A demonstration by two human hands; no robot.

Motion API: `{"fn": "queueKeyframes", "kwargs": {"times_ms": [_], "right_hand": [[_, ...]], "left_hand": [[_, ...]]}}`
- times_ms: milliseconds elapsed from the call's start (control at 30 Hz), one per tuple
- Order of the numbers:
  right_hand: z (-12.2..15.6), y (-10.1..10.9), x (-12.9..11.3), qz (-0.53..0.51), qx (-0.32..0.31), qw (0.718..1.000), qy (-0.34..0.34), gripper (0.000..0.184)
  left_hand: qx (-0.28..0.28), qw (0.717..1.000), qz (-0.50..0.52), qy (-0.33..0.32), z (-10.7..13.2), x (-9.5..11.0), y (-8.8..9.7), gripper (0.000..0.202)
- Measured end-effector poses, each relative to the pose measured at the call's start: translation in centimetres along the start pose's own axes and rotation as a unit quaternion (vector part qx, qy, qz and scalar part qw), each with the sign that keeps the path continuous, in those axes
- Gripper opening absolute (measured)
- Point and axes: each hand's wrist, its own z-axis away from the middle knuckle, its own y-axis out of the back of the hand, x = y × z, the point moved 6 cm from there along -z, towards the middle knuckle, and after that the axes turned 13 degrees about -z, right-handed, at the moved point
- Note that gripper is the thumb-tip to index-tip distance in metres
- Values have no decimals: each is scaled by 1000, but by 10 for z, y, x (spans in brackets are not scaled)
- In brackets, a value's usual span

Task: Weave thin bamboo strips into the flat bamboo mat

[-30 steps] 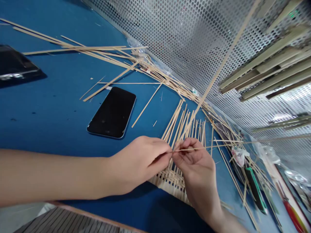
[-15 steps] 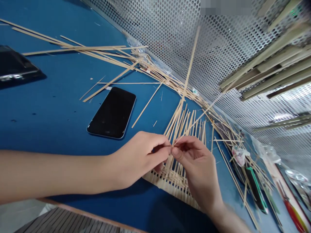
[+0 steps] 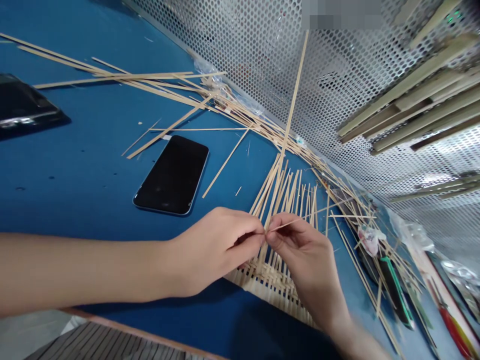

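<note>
A partly woven mat of thin bamboo strips (image 3: 270, 280) lies on the blue table (image 3: 93, 180), its loose ends fanning away from me. My left hand (image 3: 217, 245) and my right hand (image 3: 300, 252) meet just above the mat, both pinched on strips. One long strip (image 3: 294, 100) rises from the pinch up toward the perforated metal wall. A thinner sliver (image 3: 300, 220) runs out to the right from my right fingers. The woven part under my hands is partly hidden.
A black phone (image 3: 172, 175) lies face up left of the mat. A dark device (image 3: 22, 107) sits at the far left. Several loose bamboo strips (image 3: 157, 82) litter the table along the perforated wall (image 3: 262, 55). Tools and plastic scraps (image 3: 393, 285) lie at the right.
The long strip swung from leaning right to standing nearly upright. The thin sliver at my right fingers dropped lower and shorter. Both hands stayed pinched together over the mat.
</note>
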Motion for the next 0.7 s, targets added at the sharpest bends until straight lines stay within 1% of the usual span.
{"fn": "queueKeyframes", "kwargs": {"times_ms": [133,300,367,467,567,700], "right_hand": [[2,-3,-2,35,10,999,35,8],[6,-6,-2,73,9,995,67,10],[8,-7,0,85,2,994,69,11],[9,-8,2,84,-6,994,72,12],[8,-5,0,57,13,996,70,9],[7,0,-2,37,40,997,47,7]], "left_hand": [[18,1000,-19,-12,2,-1,-1,30],[14,999,-38,-27,3,0,-3,27],[8,999,-30,-22,3,0,-4,28],[-3,1000,-12,5,2,-2,-5,29],[-1,999,18,27,1,-2,-3,30],[11,998,59,30,0,-1,0,31]]}}
